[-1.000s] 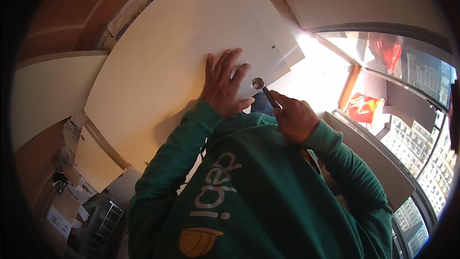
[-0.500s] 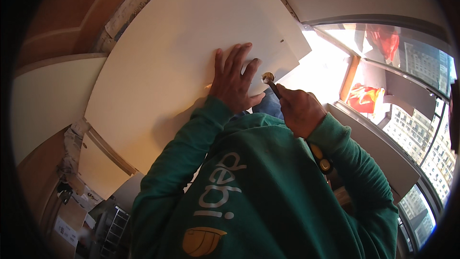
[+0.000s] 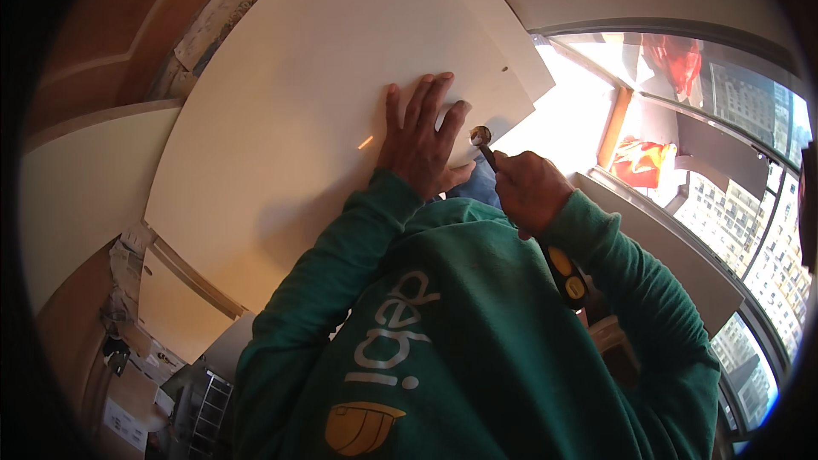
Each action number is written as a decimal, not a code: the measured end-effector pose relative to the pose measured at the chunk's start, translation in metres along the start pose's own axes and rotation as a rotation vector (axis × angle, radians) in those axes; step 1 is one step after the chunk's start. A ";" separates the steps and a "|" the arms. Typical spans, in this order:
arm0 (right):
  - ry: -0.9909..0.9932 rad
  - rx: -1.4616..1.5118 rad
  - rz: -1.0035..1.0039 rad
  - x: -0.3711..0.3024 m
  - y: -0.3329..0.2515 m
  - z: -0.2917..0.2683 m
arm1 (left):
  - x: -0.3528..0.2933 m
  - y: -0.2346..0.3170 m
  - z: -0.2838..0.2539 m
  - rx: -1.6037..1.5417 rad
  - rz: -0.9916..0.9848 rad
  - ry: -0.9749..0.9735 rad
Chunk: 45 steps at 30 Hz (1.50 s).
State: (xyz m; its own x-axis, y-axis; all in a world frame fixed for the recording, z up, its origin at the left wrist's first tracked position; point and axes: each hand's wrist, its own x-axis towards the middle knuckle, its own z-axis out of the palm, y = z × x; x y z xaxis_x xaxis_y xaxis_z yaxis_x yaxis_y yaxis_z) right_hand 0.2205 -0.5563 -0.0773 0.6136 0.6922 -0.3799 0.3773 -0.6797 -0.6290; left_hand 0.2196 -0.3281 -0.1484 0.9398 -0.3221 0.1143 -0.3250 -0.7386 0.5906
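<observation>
A large white board (image 3: 281, 77) lies in front of me. My left hand (image 3: 422, 140) presses flat on it with the fingers spread. Close to the board's right edge is a round hole (image 3: 481, 135); inside it something pale and brownish shows. My right hand (image 3: 532, 192) is closed around the dark shaft of what looks like a hammer (image 3: 562, 268), with a black-and-yellow handle slanting back under my right forearm. Its far end meets the hole, and the shape of that end is hard to make out. Beyond the left hand's wrist, a small orange streak of light falls on the board.
Windows (image 3: 750, 221) with bright daylight run along the right side, and red cloth (image 3: 641, 162) hangs there. Another pale panel (image 3: 94, 179) stands at the left. A smaller board (image 3: 175, 302), a dark metal rack (image 3: 209, 405) and a cardboard box (image 3: 128, 409) are at lower left.
The board and hands shift only slightly in view. The tool's handle end sits a little higher and shows more of its yellow. The left hand stays on the board.
</observation>
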 end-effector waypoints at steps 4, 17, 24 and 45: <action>-0.228 -0.368 -0.095 0.012 -0.016 -0.020 | 0.000 -0.001 0.003 -0.003 -0.008 -0.011; 0.061 0.176 0.030 0.010 0.006 -0.008 | 0.003 0.003 -0.003 0.029 -0.027 -0.041; -0.486 0.367 0.784 0.045 -0.036 -0.064 | 0.005 0.002 0.000 0.047 -0.023 -0.044; -0.414 0.722 0.771 0.040 -0.003 -0.103 | 0.008 0.006 -0.005 0.009 -0.053 -0.058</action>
State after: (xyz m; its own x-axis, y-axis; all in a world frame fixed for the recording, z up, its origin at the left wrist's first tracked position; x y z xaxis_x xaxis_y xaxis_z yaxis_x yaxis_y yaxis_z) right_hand 0.3148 -0.5515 -0.0204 0.1817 0.2677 -0.9462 -0.5724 -0.7537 -0.3231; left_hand 0.2255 -0.3321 -0.1398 0.9482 -0.3158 0.0358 -0.2757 -0.7612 0.5871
